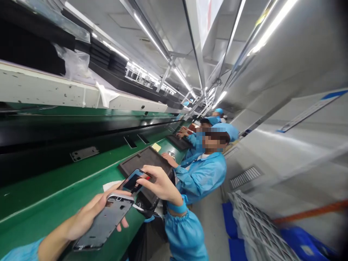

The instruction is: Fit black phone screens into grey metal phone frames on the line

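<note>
My left hand is closed around a grey phone frame, its bare metal side with small cutouts facing me. A dark, glossy phone screen panel is pinched in my right hand, thumb on the near face and fingers behind the far edge. The panel's lower left end lies close to my left fingers and the top of the frame; I cannot tell if they touch. Behind my right hand is a dark foam tray on the green bench. A white sheet shows behind my left hand.
Another phone frame and two dark panels lie on the black belt strip. A co-worker in a blue smock sits close to my right, with more people beyond. Overhead runs a white shelf. Blue crates stand on the floor.
</note>
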Motion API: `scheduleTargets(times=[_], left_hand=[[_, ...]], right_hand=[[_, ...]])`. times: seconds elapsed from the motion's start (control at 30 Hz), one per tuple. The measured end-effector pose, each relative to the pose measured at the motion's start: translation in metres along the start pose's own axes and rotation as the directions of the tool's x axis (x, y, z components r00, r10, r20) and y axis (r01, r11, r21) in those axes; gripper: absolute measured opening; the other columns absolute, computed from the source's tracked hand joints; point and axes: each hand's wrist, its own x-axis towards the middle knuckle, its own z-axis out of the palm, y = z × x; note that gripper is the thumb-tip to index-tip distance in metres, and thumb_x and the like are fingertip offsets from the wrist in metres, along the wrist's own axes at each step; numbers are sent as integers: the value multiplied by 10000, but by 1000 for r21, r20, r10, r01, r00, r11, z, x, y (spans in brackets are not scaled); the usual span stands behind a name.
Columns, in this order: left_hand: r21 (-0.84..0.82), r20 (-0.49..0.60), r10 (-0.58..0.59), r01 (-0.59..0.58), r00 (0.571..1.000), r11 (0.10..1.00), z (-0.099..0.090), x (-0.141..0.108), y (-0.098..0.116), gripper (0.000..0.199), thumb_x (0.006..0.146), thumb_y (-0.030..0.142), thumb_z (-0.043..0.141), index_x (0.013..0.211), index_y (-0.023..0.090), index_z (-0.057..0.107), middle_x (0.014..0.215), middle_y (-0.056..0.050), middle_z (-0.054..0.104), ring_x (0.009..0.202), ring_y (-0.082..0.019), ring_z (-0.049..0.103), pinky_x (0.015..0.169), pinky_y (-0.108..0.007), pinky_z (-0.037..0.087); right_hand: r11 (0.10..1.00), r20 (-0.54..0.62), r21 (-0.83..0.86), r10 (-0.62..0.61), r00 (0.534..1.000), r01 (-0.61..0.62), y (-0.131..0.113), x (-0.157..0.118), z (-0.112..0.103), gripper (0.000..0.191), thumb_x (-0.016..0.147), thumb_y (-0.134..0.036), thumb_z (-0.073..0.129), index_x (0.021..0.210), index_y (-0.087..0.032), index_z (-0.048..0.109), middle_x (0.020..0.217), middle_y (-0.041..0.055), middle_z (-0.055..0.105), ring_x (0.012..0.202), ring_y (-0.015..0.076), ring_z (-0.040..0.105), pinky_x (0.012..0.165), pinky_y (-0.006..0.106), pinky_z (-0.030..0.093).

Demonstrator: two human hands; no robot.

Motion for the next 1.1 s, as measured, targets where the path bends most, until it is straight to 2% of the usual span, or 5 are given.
scheduleTargets(times=[0.1,0.27,0.53,0.87,1.1], left_hand=[[-72,39,-20,22,999,997,1,3,-9,894,1016,792,290,1654,172,388,1015,-174,804,876,-290,760,805,-382,565],[350,-94,152,-111,984,930,-1,5,-16,784,1059,694,321,1667,206,407,1275,-197,749,1083,-336,739,981,-459,573],[910,83,367,-221,927,351,-13,8,-15,758,1067,646,390,1670,188,350,1748,-218,285,1589,-393,360,1260,-536,395],[924,118,637,-319,762,210,-42,4,23,682,1073,618,431,1573,160,512,1569,-247,510,1383,-377,595,1132,-515,533],[744,-288,808,-412,514,526,-73,-16,53,742,1053,704,385,1528,172,589,1066,-155,750,911,-274,752,775,-394,633]], right_hand=[[950,-325,311,91,941,16,-11,-1,44,336,875,-482,833,997,-234,641,812,-1,708,673,176,695,630,286,568],[915,-750,396,273,603,78,-11,-5,102,375,846,-404,869,1008,-236,575,836,-7,729,791,165,754,745,268,615],[863,-765,489,354,537,127,-32,-7,120,346,939,-466,783,1110,-205,635,1193,127,769,1139,244,751,1019,430,591],[896,-732,414,224,643,159,-27,-15,121,281,1043,-460,617,889,-232,559,1194,85,662,1157,228,665,1035,423,532],[894,-105,235,414,904,-382,38,-43,224,249,968,-391,638,788,-232,573,1008,74,657,986,239,659,865,374,553]])
